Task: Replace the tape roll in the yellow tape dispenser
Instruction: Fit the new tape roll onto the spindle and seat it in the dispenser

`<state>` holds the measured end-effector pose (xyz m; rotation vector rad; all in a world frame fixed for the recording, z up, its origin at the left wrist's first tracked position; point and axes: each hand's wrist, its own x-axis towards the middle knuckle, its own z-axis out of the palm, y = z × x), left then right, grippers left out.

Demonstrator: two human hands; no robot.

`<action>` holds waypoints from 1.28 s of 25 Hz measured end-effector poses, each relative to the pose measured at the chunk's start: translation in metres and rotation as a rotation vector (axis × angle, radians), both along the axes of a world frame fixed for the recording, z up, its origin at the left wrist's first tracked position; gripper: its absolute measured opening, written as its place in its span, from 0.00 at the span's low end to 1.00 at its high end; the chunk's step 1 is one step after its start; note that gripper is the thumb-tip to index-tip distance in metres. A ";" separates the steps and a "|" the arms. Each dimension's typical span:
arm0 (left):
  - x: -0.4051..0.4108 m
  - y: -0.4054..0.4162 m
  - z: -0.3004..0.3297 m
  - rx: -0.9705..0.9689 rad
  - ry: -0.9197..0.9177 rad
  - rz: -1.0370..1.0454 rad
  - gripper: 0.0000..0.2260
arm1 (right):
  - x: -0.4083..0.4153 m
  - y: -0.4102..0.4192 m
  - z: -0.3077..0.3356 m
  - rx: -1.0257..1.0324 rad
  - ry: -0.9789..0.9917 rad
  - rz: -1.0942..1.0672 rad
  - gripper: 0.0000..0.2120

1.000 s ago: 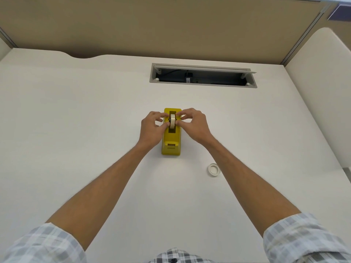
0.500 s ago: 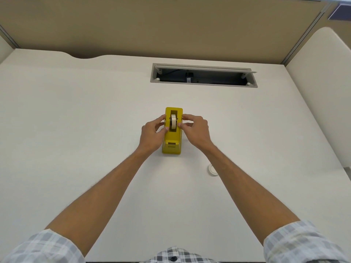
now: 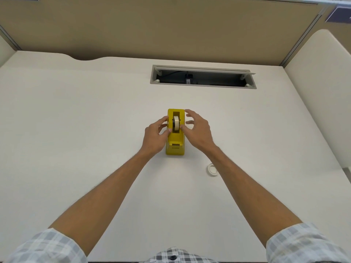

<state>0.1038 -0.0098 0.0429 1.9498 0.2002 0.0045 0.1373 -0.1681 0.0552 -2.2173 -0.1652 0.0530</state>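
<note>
2 hands flank yellow tape dispenser [image 3: 175, 137]; tape roll [image 3: 176, 124] seated between.

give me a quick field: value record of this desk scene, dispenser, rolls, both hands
dispenser: yellow tape dispenser standing on the white desk, cutter end toward the person
roll in dispenser: tape roll upright in the slot
spare ring: white ring lying flat on the desk to the right, partly behind the right forearm
left hand: left hand, fingertips touching the dispenser's left side
right hand: right hand, fingers spread, thumb at the dispenser's right edge, holding nothing
background: open cable tray at the far side of the desk
</note>
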 end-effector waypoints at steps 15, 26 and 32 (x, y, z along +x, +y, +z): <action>-0.003 0.000 -0.004 0.022 -0.018 -0.002 0.22 | 0.013 0.002 0.007 -0.366 -0.104 0.195 0.25; -0.019 0.000 -0.011 0.024 -0.020 -0.014 0.18 | -0.003 -0.012 0.003 -0.261 -0.131 0.157 0.29; -0.043 0.008 -0.028 0.161 -0.024 -0.032 0.19 | -0.036 -0.031 0.001 -0.223 -0.112 0.147 0.22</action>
